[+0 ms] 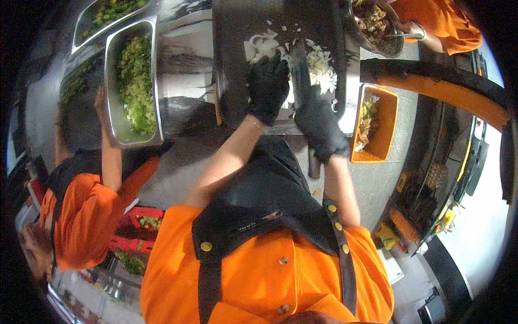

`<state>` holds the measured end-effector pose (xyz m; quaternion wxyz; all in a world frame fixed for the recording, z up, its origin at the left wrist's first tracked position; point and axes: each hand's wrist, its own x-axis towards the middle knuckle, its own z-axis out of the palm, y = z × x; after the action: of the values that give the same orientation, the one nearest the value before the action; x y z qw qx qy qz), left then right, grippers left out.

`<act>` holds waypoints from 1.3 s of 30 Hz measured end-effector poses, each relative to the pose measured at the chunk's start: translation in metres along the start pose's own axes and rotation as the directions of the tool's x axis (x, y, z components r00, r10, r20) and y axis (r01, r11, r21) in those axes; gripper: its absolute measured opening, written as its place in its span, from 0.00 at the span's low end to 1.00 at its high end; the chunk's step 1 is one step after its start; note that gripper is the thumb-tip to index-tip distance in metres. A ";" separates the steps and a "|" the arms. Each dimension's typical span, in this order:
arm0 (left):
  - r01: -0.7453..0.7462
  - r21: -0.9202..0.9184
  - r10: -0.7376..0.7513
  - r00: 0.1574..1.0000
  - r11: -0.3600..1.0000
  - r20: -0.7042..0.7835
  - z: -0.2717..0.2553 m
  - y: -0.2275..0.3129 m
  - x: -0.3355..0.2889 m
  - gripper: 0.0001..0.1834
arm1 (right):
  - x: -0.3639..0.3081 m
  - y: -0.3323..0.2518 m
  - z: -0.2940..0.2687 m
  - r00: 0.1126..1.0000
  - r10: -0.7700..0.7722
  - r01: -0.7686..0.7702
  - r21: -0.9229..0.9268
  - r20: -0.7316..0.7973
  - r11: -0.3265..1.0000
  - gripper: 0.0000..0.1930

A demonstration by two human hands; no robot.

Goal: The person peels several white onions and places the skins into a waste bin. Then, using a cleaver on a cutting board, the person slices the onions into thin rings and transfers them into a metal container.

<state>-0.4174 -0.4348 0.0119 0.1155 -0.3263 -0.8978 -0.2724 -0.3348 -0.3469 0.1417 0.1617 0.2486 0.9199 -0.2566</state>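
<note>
My left hand (267, 86), in a black glove, presses down on white onion pieces (260, 46) on a dark cutting board (232, 54). My right hand (322, 128), also gloved in black, grips the handle of a large knife (300, 70). The blade lies just right of my left fingers. A pile of chopped onion (322, 69) sits on the board to the right of the blade. My orange jacket and black apron fill the lower middle of the view.
An orange bin (384, 141) with vegetable scraps stands right of the board. A steel pan (112, 116) of chopped greens sits to the left, with a co-worker's hand (101, 102) at its edge. Another person in orange (448, 24) handles a bowl (396, 49) at the top right.
</note>
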 end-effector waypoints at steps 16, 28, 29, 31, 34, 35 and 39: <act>-0.082 -0.218 0.076 0.996 0.973 -0.035 -0.027 -0.001 0.006 0.17 | 0.066 0.045 -0.028 0.890 -0.417 0.396 -0.139 -0.187 0.908 0.14; 0.092 -0.750 0.248 0.911 0.654 0.329 -0.042 0.032 -0.049 0.06 | 0.028 0.077 -0.003 0.943 -0.319 0.300 -0.169 -0.099 0.939 0.16; 0.182 -0.814 0.198 0.920 0.552 0.339 -0.011 0.027 -0.068 0.06 | 0.021 0.093 0.013 0.856 -0.482 0.417 -0.303 -0.187 0.857 0.20; 0.336 -0.860 0.107 0.909 0.384 0.403 0.008 0.027 -0.069 0.07 | 0.004 0.076 0.024 0.949 -0.273 0.259 -0.107 -0.155 0.960 0.20; 0.395 -0.803 -0.007 0.899 0.447 0.438 -0.006 0.032 -0.050 0.09 | 0.019 0.050 0.000 0.997 -0.060 0.060 0.001 -0.041 0.998 0.19; 0.327 -0.737 -0.005 0.916 0.592 0.402 -0.027 0.035 -0.039 0.10 | 0.017 0.039 -0.020 0.998 -0.023 0.024 -0.006 0.064 1.000 0.19; 0.011 -0.573 0.076 0.989 0.820 0.127 -0.020 0.020 -0.030 0.13 | -0.007 0.052 0.018 0.947 -0.243 0.272 0.123 -0.209 0.954 0.18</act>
<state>-0.3806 -0.4487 0.0253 -0.0481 -0.3799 -0.7750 -0.5027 -0.2984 -0.3212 0.1092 0.0184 0.1610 0.9337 -0.3192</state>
